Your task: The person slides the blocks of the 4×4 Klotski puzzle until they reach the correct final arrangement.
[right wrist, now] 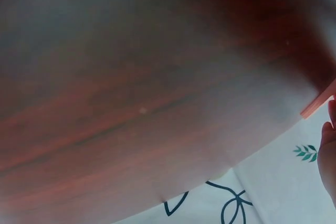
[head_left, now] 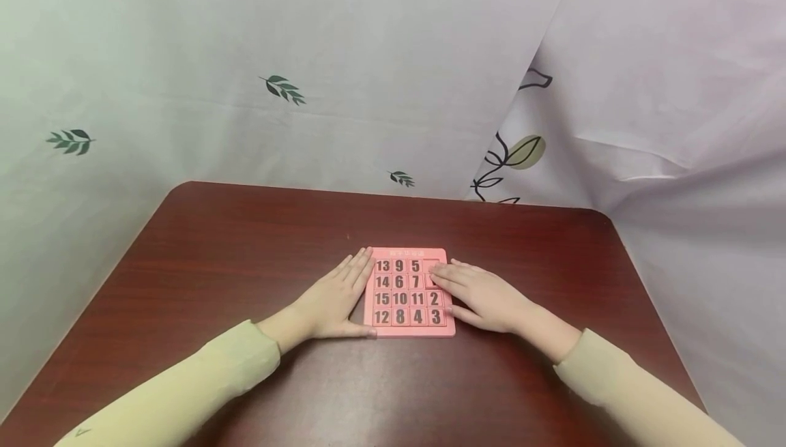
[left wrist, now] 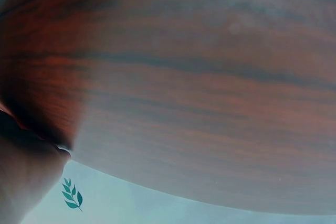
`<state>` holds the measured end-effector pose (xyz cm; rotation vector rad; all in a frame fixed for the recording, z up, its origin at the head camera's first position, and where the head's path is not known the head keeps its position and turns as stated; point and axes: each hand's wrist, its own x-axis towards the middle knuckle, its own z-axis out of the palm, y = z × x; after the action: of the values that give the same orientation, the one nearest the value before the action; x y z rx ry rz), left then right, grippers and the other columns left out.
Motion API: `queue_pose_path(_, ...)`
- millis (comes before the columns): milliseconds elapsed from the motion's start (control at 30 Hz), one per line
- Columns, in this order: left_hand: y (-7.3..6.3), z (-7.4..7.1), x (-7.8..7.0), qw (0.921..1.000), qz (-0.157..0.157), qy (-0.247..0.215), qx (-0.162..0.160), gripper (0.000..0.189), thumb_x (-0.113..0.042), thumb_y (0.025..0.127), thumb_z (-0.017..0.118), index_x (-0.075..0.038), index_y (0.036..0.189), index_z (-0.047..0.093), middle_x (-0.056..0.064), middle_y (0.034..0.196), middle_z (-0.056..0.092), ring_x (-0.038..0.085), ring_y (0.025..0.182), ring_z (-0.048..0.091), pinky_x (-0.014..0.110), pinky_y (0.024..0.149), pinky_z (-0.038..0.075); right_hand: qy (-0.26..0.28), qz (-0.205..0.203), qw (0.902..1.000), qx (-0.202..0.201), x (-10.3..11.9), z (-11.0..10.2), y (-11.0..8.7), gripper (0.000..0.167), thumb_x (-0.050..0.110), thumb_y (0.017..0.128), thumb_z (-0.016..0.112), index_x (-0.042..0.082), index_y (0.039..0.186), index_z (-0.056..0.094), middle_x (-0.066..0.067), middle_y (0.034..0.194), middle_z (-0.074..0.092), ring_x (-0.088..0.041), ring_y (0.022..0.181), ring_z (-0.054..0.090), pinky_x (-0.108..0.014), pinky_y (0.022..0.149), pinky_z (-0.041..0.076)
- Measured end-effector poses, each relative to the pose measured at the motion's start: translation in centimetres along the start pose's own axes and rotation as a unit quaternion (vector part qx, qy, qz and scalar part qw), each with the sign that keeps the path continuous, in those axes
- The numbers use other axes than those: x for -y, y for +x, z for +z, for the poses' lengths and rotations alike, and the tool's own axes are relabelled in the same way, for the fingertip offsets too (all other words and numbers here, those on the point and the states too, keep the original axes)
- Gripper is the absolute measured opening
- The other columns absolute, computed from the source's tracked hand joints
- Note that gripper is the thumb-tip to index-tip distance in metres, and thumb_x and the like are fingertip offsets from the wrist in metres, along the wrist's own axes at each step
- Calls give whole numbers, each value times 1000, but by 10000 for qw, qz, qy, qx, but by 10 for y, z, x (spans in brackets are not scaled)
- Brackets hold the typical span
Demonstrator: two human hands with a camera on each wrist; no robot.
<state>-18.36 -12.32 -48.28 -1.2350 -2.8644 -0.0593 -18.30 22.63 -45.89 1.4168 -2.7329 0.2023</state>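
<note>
Pink number slide puzzle (head_left: 408, 291): flat on the tabletop (head_left: 552, 256) | left hand (head_left: 331, 304): straight-fingered along the puzzle's left edge | right hand (head_left: 482, 297): outstretched over its right column, gripping nothing | danger: blocked view may mean misslides; lopsided pressure could skid it!

room: near tabletop (head_left: 368, 392) | puzzle (head_left: 409, 291) sides: hands (head_left: 331, 304) (head_left: 489, 298) block | behind: curtain (head_left: 344, 140)
</note>
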Motion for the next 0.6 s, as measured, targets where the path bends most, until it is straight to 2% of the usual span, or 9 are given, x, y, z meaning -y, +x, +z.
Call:
queue_pose_path(100, 0, 1, -1, 10000, 15, -22, 6, 128, -83, 86, 61, 11, 164, 22, 31, 174, 17, 41, 164, 20, 50, 134, 25, -19, -136, 9999, -81, -1, 1, -1, 64, 38, 101, 69, 7, 155, 56, -8, 161, 55, -29, 152, 51, -51, 125, 43)
queue_pose_path(267, 0, -1, -1, 10000, -21, -12, 1, 129, -83, 86, 61, 11, 164, 22, 31, 174, 17, 41, 164, 21, 50, 134, 25, -82, -581, 9977, -333, -1, 3, -6, 60, 36, 99, 72, 7, 150, 60, -8, 155, 61, -24, 147, 56, -52, 122, 46)
queue_pose_path(367, 0, -3, 0, 10000, -36, -2, -6, 129, -82, 85, 62, 11, 164, 22, 31, 174, 17, 41, 164, 20, 50, 134, 25, -176, -649, 9970, -375, 0, 3, -7, 58, 36, 100, 70, 6, 149, 61, -8, 155, 62, -24, 146, 57, -52, 121, 46)
queue_pose_path(467, 0, -4, 0, 10000, -24, -13, -8, 128, -82, 85, 62, 12, 164, 23, 31, 174, 17, 42, 164, 20, 50, 134, 25, -210, -481, 9984, -226, -1, 2, -5, 60, 37, 102, 68, 6, 152, 59, -9, 158, 59, -26, 149, 54, -52, 122, 45)
queue_pose_path(600, 0, -3, 1, 10000, -9, -38, 4, 128, -82, 86, 62, 11, 164, 22, 31, 174, 16, 42, 164, 20, 50, 134, 25, -79, -9, 9999, 88, -4, 0, 3, 63, 41, 103, 65, 8, 156, 54, -8, 163, 53, -28, 153, 49, -50, 126, 42)
